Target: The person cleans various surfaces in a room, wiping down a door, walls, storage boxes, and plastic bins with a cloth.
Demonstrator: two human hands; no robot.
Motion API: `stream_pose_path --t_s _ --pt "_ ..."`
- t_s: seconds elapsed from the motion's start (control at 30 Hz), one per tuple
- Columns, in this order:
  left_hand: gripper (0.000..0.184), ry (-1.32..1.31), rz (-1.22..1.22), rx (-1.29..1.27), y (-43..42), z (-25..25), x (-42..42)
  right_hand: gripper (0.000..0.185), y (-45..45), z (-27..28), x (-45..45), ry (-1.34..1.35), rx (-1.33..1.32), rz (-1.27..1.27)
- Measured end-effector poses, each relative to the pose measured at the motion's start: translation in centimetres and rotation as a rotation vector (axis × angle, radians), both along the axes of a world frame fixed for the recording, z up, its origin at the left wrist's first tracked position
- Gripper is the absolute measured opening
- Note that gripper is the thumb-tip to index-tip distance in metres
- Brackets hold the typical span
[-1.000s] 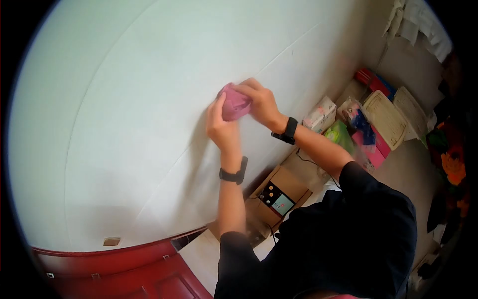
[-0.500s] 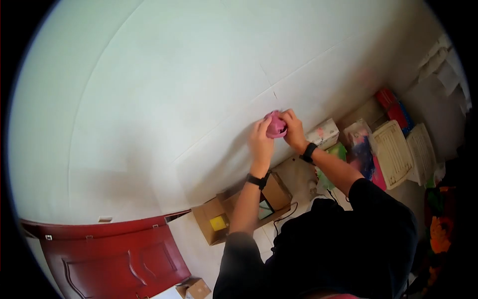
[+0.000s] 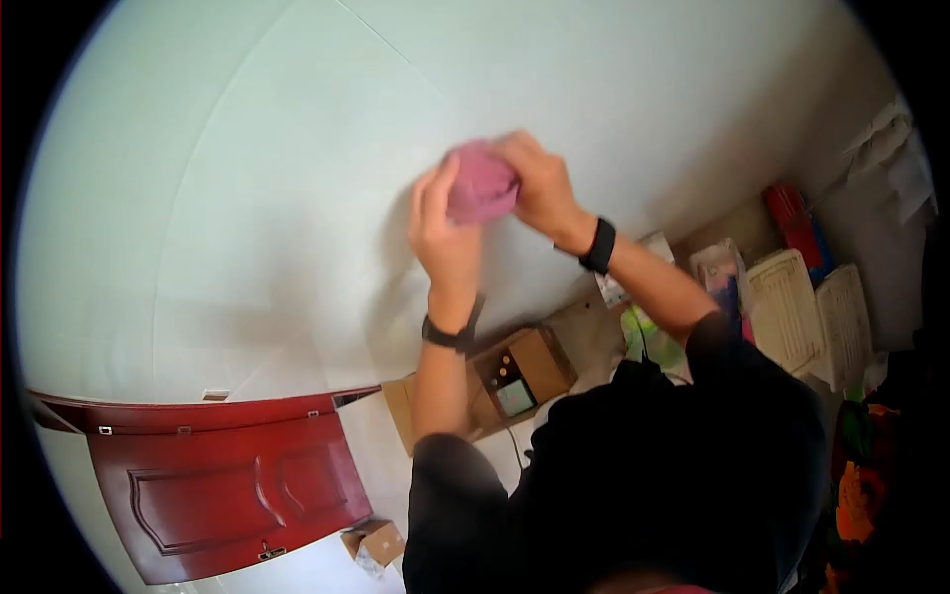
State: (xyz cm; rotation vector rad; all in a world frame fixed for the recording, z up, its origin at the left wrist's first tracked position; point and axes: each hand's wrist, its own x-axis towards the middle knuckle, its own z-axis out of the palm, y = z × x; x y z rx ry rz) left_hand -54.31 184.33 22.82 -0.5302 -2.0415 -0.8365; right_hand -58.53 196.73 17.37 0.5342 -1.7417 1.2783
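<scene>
Both hands up in front of the pale wall (image 3: 327,178), pink bundle (image 3: 482,188) between them; it looks soft and is slightly blurred, can't tell exactly what it is. Left hand (image 3: 440,233): grip clamped on the bundle's left side, thumb across the near face. Right hand (image 3: 542,186): grip clamped on its upper right edge, fingers bent over. Whether the bundle touches the wall, I can't tell from here. Dark band on each wrist, black T-shirt (image 3: 653,465). Below the forearms, a cardboard box (image 3: 542,364) with a dark device inside. Red door (image 3: 213,495) to the left, small carton (image 3: 381,543) near it. Off-white baskets (image 3: 785,309) stand well off to the right.
</scene>
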Motion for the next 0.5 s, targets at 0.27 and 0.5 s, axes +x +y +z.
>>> stream_pose_path --t_s 0.27,0.5 --pt "0.038 -0.003 -0.076 0.031 4.0 -4.2 -2.5 0.041 5.1 -3.4 -0.7 -0.070 0.061 -0.147" --pt "0.033 -0.235 -0.115 0.036 3.5 -15.8 -2.1 0.038 5.2 -15.1 1.0 -0.312 0.088 -0.123"
